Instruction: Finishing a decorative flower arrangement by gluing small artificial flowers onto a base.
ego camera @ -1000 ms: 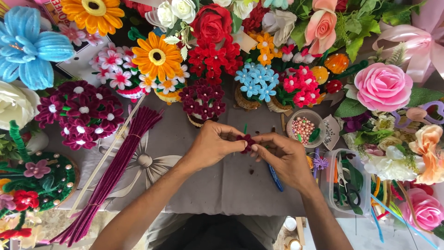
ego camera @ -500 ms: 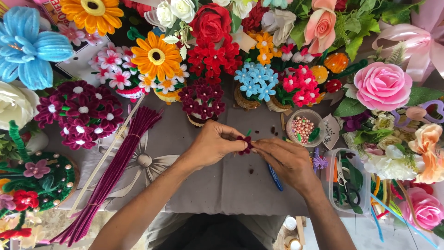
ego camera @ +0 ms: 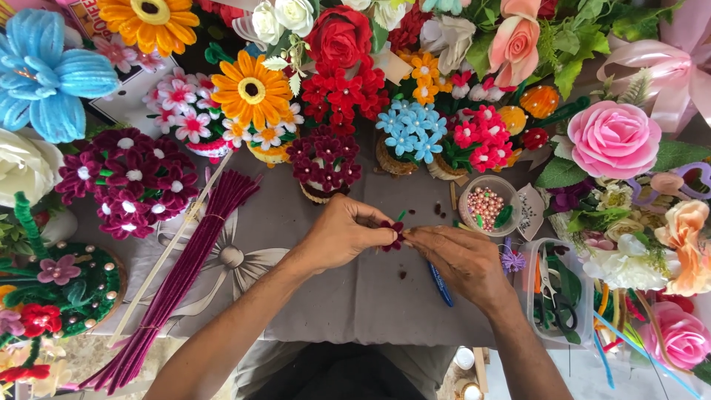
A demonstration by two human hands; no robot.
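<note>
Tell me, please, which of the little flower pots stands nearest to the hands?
The dark maroon flower pot, straight above the left hand. The blue pot and the red-and-pink pot stand farther right and back.

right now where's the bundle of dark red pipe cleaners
In the head view the bundle of maroon pipe cleaners lies diagonally on the grey cloth, left of the left hand.

Grey cloth-covered table (ego camera: 348,296) with maroon pipe-cleaner bundle (ego camera: 185,267), bead bowl (ego camera: 487,207).
</note>
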